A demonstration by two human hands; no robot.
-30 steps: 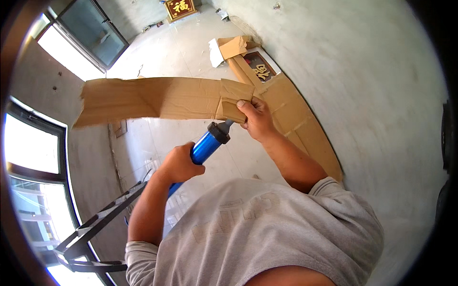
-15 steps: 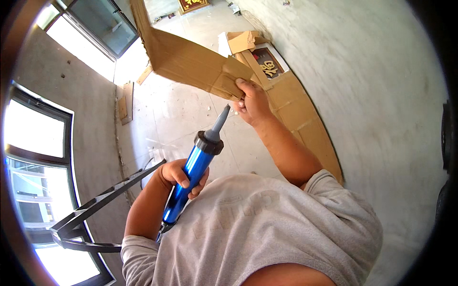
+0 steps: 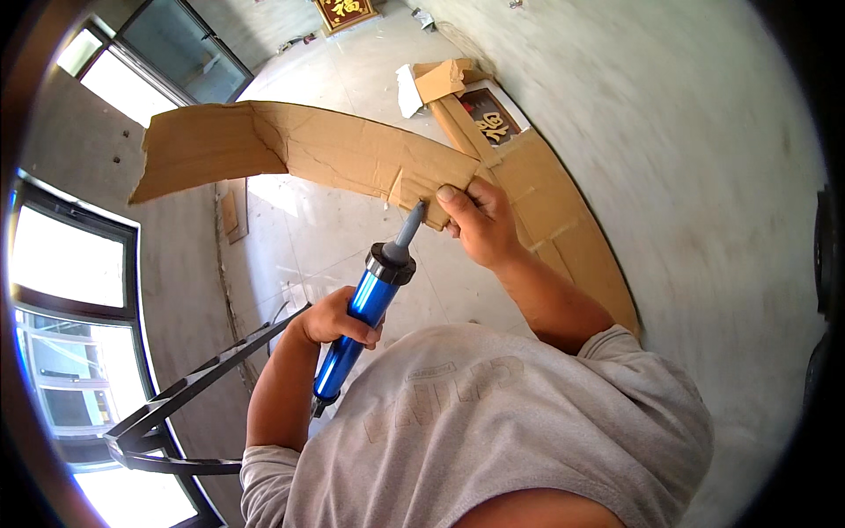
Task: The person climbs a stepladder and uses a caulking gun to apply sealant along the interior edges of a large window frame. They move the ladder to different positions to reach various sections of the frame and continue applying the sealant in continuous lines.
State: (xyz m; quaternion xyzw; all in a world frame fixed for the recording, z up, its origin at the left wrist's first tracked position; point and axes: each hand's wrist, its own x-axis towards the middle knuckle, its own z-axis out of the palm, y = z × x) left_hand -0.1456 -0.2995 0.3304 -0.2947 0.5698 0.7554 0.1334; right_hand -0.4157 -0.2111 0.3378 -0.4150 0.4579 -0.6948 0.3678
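Observation:
My left hand [image 3: 341, 319] is wrapped round the blue barrel of a caulking gun [image 3: 372, 297], held slantwise in front of my shirt. Its black collar and grey nozzle point up and away, and the nozzle tip meets or overlaps the near edge of a cardboard strip [image 3: 339, 145]; whether they touch I cannot tell. In my right hand [image 3: 482, 222] is the strip's right end, pinched between thumb and fingers. From there the strip stretches left in the air, creased and bent near its torn far end.
Along the right wall lies a long flattened carton [image 3: 563, 220], with a framed plaque [image 3: 493, 119] showing at its far end. Another framed plaque [image 3: 346, 11] stands at the back. A black metal frame [image 3: 198, 378] is at my left, near the windows [image 3: 75, 238].
The cardboard strip has swung down and leftward, its right end now closer to the nozzle. My right hand has come slightly nearer. The caulking gun has shifted slightly right.

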